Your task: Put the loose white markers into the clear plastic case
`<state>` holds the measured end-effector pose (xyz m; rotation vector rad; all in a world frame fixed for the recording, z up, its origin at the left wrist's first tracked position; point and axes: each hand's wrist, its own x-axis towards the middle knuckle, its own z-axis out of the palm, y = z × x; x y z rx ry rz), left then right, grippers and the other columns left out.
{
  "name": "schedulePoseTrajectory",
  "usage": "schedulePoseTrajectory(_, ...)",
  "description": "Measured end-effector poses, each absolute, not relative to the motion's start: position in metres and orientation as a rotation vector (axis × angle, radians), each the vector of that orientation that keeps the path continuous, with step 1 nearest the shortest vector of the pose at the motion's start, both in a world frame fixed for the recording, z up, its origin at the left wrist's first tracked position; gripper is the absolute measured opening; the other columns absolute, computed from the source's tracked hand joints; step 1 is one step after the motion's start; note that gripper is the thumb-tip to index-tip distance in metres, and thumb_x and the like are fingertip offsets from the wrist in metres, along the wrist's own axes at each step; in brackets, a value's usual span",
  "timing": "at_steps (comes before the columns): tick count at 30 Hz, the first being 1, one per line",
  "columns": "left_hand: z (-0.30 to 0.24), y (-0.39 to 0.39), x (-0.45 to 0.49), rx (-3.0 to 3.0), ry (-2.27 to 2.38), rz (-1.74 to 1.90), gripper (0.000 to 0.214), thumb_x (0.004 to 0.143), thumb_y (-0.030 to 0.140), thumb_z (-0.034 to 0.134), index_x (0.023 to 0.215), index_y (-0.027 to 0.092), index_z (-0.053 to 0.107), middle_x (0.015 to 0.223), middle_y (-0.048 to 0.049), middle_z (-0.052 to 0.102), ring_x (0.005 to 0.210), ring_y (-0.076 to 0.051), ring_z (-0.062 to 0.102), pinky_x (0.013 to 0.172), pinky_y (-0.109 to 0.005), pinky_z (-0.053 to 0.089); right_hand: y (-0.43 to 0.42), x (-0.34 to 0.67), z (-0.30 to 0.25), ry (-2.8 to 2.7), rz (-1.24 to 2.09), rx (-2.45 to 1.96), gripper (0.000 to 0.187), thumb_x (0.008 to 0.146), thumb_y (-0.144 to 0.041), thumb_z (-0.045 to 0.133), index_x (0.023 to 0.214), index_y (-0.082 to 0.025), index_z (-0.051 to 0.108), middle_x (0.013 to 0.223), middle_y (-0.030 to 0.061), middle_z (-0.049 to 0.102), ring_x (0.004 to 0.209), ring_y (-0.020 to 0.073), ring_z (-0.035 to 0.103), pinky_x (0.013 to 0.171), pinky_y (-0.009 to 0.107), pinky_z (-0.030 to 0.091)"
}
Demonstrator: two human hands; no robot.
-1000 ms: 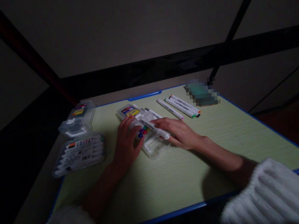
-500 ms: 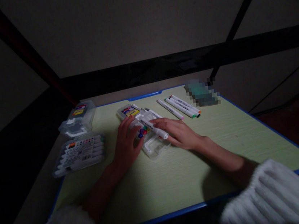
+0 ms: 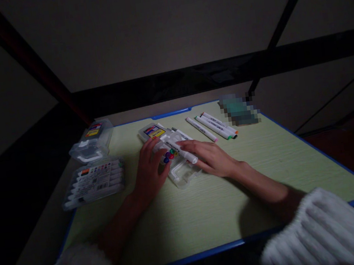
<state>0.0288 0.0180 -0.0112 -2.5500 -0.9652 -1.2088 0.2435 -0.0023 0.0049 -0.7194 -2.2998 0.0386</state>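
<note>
In the middle of the table lies an open clear plastic marker case [image 3: 182,179] with several capped markers [image 3: 170,155] in it, their coloured ends facing me. My left hand [image 3: 150,163] curves round the left side of the case, fingers and thumb bent against it. A white marker [image 3: 184,152] slants over the case's right side, held in the fingers of my right hand [image 3: 212,156]. Part of the case and its markers is hidden under my fingers. The labelled lid [image 3: 154,132] of the case tilts away behind my left hand.
Several loose markers [image 3: 213,126] lie to the right behind my right hand. A blurred greenish object [image 3: 238,110] rests at the back right corner. At the left, another open case [image 3: 101,182] full of markers has its lid [image 3: 93,136] folded back. Blue edging [image 3: 192,259] rims the table.
The white marker's near end has shifted very slightly left and down with my right fingers. My left hand stays at the case.
</note>
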Motion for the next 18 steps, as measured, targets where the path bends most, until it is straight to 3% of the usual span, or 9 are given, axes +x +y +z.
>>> schedulePoseTrajectory(11,-0.0112,0.0185,0.0283,-2.547,-0.963,-1.222,0.03,0.078,0.017,0.059,0.105,0.022,0.047,0.126,-0.0103,0.044,0.123,-0.027,0.039,0.1,-0.049,0.039,-0.0018,0.242,0.0053,-2.308,0.094,-0.771,0.034,0.091,-0.025,0.037,0.123,-0.014,0.041,0.125,0.0153,0.053,0.12,0.0207,0.047,0.096,0.043,0.045)
schedulePoseTrajectory(18,-0.0109,0.0179,0.0284,-2.55,-0.973,-1.206,0.03,0.078,0.017,0.058,0.105,0.023,0.046,0.125,-0.0097,0.044,0.123,-0.027,0.039,0.098,-0.049,0.039,-0.0014,0.2431,0.0031,-2.281,-0.005,-0.751,0.033,0.09,-0.025,0.038,0.121,-0.015,0.044,0.118,0.0135,0.057,0.115,0.0207,0.051,0.092,0.041,0.049)
